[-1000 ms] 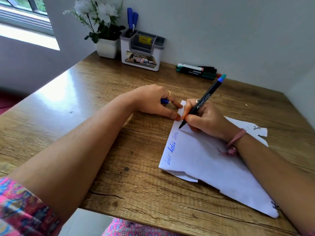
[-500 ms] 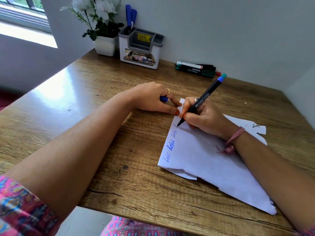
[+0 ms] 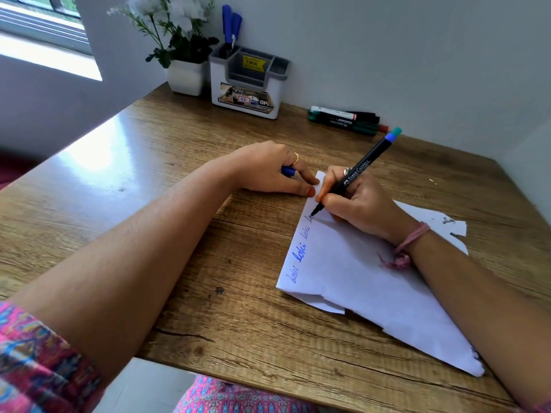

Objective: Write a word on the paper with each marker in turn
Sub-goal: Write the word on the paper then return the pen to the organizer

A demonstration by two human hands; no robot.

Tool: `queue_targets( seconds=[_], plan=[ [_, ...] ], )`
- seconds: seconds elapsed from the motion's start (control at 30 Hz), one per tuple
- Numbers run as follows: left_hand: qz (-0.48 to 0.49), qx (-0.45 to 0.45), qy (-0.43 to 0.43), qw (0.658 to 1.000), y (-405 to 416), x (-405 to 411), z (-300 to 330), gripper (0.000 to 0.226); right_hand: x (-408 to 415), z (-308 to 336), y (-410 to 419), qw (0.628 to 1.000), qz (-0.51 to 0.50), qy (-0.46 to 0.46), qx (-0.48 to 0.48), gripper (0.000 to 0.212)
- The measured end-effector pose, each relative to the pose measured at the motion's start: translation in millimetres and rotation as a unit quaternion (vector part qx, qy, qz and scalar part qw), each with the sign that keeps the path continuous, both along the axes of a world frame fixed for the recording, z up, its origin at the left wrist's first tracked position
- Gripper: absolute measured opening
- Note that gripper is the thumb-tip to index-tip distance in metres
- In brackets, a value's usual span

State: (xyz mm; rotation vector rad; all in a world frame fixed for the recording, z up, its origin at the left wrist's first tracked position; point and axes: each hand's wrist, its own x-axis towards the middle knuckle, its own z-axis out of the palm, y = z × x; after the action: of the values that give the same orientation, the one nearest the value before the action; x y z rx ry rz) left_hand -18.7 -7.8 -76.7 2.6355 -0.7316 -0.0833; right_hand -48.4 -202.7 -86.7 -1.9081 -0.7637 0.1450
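A white sheet of paper (image 3: 372,281) lies on the wooden desk (image 3: 185,150), with three blue handwritten words along its left edge. My right hand (image 3: 360,208) grips a black marker (image 3: 359,169) with a blue-teal end; its tip touches the paper near the top left corner, beside fresh strokes. My left hand (image 3: 268,171) rests on the desk, its fingertips pressing the paper's top corner, and holds a small blue cap (image 3: 288,171) under its fingers.
Several more markers (image 3: 346,120) lie by the back wall. A white and grey pen holder (image 3: 247,81) with two blue pens (image 3: 231,25) stands beside a white flower pot (image 3: 185,76). The desk's front edge is near my body.
The marker tip has moved a little along the paper's top left edge, and new strokes of a fourth word have appeared. My left hand has stayed in place.
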Motion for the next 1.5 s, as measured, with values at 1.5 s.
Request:
queue_targets(
  seconds=[1.5],
  plan=[
    [0.007,-0.004,0.011,1.000,-0.3,-2.7,0.7,0.045,3.2,-0.4,-0.9,0.998,-0.046,0.020,0.039,0.009]
  ],
)
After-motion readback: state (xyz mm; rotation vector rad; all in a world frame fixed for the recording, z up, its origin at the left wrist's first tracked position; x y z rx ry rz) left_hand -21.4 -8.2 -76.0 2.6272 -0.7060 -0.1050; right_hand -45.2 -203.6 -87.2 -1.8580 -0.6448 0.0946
